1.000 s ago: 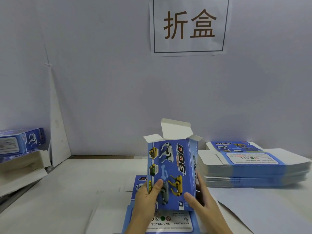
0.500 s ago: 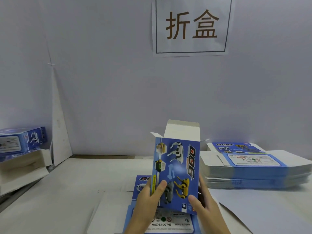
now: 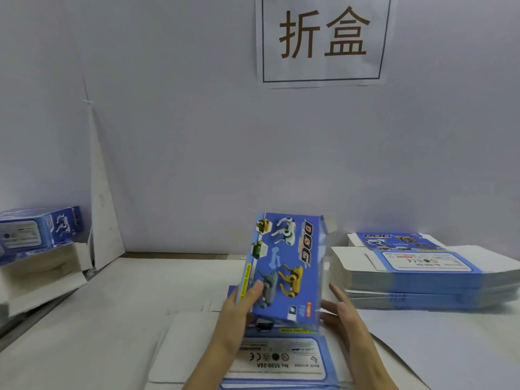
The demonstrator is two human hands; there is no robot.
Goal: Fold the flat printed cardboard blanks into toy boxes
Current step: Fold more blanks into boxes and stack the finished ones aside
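A blue printed cardboard box (image 3: pixel 287 266), bearing toy dogs and the word DOG, is held on end in the air above the near edge of the white tabletop (image 3: pixel 112 305), about midway between its left and right edges. Its long axis runs roughly upright and its printed face is turned toward the person. The left hand (image 3: pixel 236 313) grips it low on the left side, thumb pressed flat on the printed face and the other fingers hidden behind, so the box is pinched between them. The right hand (image 3: pixel 346 319) lies at the box's lower right corner with its fingers stretched out and slightly spread, holding nothing. Whether they touch the cardboard cannot be told. The upper end of the box is blurred. A small pale flap seems to stand out at its top right corner, but how far the top is closed is unclear. Since the lower end lies just beside both hands and the upper end is well above them, closing either end looks likely to need the free right hand while the left keeps the hold. Directly beneath the hands lies a single flat blank (image 3: pixel 281 358), label side up. A tall stack of flat blue-and-white cardboard blanks (image 3: pixel 422 274) sits toward the right edge, nearer the right hand, and finished blue boxes (image 3: pixel 36 229) are piled at the left edge. A white paper sign (image 3: pixel 323 38) with two large characters hangs on the wall behind.
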